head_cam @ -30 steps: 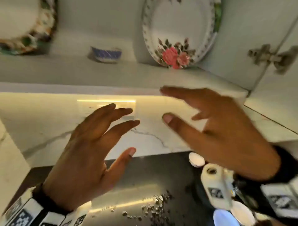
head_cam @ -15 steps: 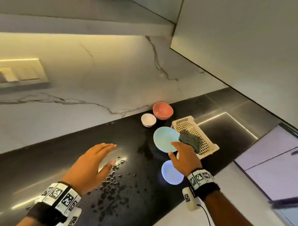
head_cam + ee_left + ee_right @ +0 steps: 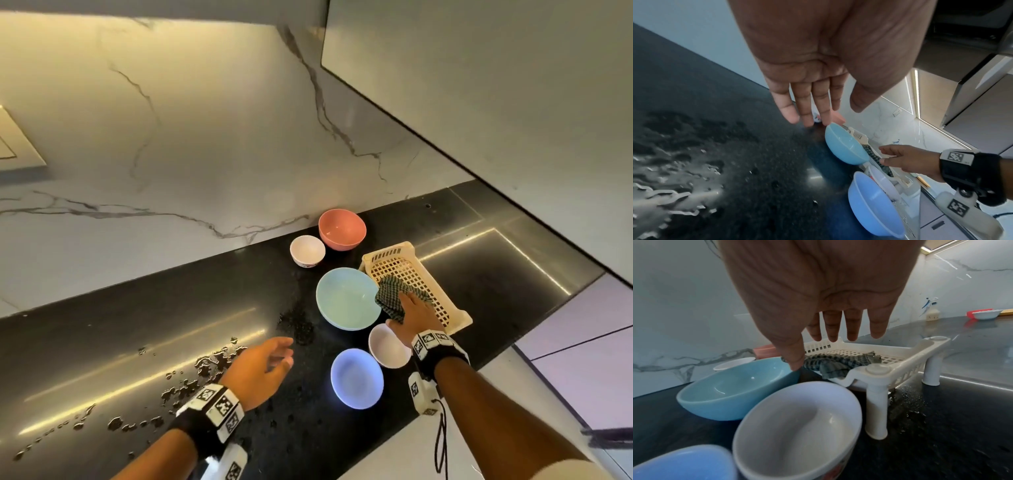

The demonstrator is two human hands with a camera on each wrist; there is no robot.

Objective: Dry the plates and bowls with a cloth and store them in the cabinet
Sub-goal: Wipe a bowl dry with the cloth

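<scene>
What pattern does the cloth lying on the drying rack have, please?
The cloth has a dark green-and-white check, clearest in the head view.

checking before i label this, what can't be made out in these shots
- Cabinet: out of frame in all views.
- Right hand touching cloth? Head view: hand covers it; wrist view unclear.
- White bowl print: cut by right wrist frame edge.
- Pink bowl: mostly behind thumb, right wrist.
</scene>
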